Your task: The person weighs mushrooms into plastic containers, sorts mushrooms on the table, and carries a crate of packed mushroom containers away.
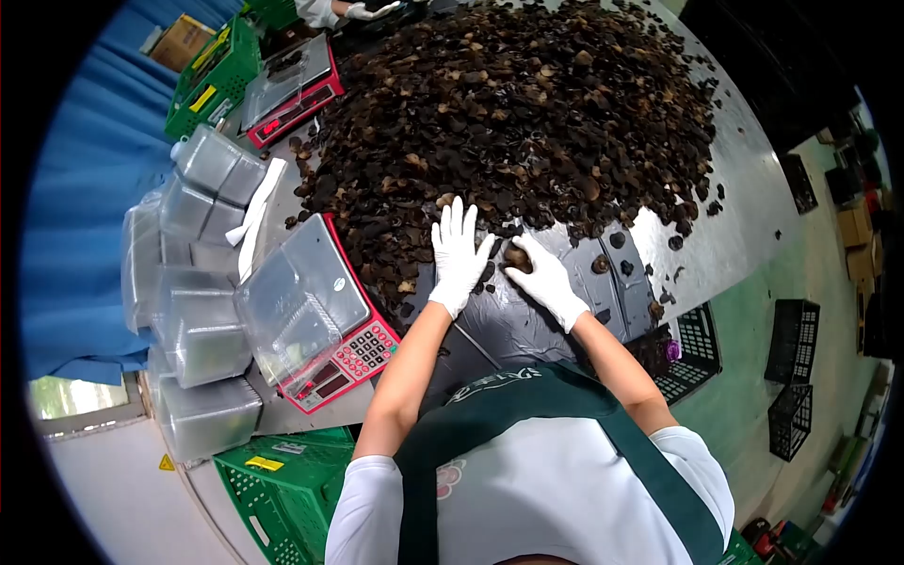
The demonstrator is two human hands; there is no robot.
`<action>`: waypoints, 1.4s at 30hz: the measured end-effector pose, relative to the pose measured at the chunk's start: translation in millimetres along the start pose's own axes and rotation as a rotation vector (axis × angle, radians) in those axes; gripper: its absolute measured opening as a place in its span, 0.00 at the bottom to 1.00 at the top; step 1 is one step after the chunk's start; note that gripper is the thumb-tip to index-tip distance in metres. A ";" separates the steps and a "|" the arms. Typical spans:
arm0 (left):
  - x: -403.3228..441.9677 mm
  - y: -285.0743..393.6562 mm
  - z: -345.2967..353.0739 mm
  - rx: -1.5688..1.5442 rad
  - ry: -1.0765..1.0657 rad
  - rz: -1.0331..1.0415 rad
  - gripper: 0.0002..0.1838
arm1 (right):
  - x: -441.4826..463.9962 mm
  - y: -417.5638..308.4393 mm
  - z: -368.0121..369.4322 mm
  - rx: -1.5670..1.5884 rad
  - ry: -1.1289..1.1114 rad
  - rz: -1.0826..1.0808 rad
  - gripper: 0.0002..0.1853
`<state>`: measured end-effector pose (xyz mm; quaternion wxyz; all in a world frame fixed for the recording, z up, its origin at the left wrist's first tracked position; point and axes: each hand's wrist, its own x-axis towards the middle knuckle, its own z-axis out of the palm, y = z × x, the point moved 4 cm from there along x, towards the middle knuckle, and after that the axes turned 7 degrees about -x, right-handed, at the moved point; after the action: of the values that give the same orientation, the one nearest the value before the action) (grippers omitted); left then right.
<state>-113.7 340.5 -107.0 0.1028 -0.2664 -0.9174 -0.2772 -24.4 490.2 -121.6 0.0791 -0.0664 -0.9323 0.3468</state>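
A large heap of dark brown, mushroom-like pieces (pixel 508 113) covers much of the metal table. My left hand (pixel 457 264), in a white glove, lies palm down at the heap's near edge with fingers stretched out. To its right, my gloved right hand (pixel 548 281) curls its thumb and fingers around a brownish mushroom-like piece (pixel 516 256). Beneath both hands is a dark plastic sheet (pixel 518 330) with a few loose pieces on it. Left of my left hand stands a red scale (pixel 358 358) with a clear plastic container (pixel 292 320) on its tray.
Stacked clear plastic boxes (pixel 202 330) line the table's left side. Farther back are another red scale (pixel 294 89) and a green crate (pixel 215 80). Another person's gloved hand (pixel 372 10) shows at the top. A green crate (pixel 282 490) and a black crate (pixel 692 358) sit below the table edge.
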 end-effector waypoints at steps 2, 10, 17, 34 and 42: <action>14.6 -8.1 -19.1 -0.087 0.144 0.028 0.28 | 20.8 -10.0 -7.1 0.249 -0.106 0.073 0.28; 102.9 -48.6 -51.0 0.026 0.095 -0.247 0.41 | 140.3 19.2 -134.0 -0.384 0.412 0.088 0.26; 126.3 -34.4 13.7 0.113 -0.277 -0.284 0.36 | 173.0 87.5 -105.2 -0.464 0.236 0.322 0.35; -74.1 23.0 -55.8 -0.217 -0.073 0.101 0.23 | -0.1 -9.8 -50.4 -0.028 -0.044 -0.164 0.27; 32.8 -16.5 -11.1 0.031 -0.107 -0.198 0.39 | 156.5 10.0 -47.7 -0.469 -0.037 -0.079 0.39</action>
<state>-149.7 336.7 -94.3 0.0299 -0.1875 -0.9476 -0.2571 -167.6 556.0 -76.6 0.0577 -0.0401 -0.9904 0.1186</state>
